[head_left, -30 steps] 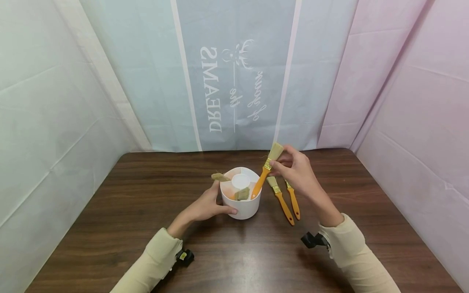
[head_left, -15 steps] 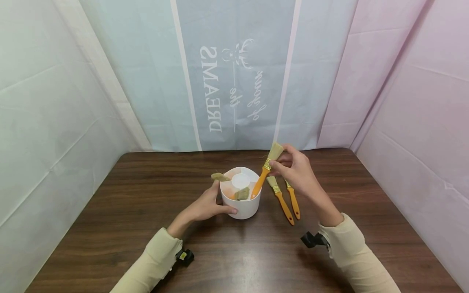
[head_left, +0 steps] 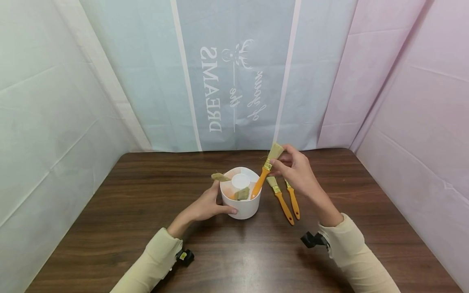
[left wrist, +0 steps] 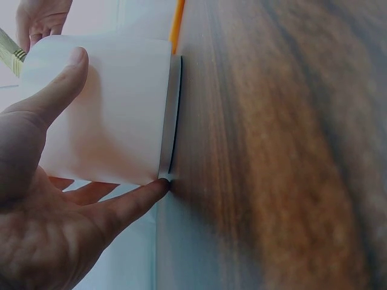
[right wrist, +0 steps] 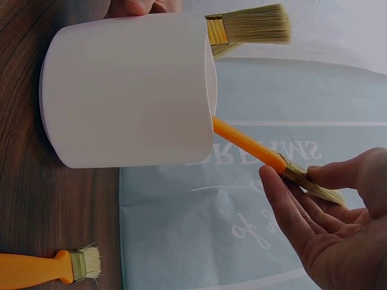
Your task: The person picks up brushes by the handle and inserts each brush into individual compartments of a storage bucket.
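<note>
A white divided holder (head_left: 246, 209) stands on the table, with my left hand (head_left: 205, 205) gripping its left side, thumb at the front and fingers round the back. Between thumb and fingers, my right hand (head_left: 298, 171) pinches a paintbrush (head_left: 262, 179) near its metal band, bristles up. Its orange handle tip is at the holder's right compartment; the right wrist view shows the handle (right wrist: 248, 140) slanting over the rim. Two other paintbrushes sit in the holder: one with bristles (head_left: 242, 194) at the front compartment, another with bristles (head_left: 220, 177) leaning out over the left rim.
Two more orange-handled paintbrushes lie on the dark wooden table (head_left: 146, 175) right of the holder: a nearer one (head_left: 283, 207) and another (head_left: 294, 203), its bristles partly hidden by my right hand. A printed cloth (head_left: 234, 101) hangs behind the table's far edge.
</note>
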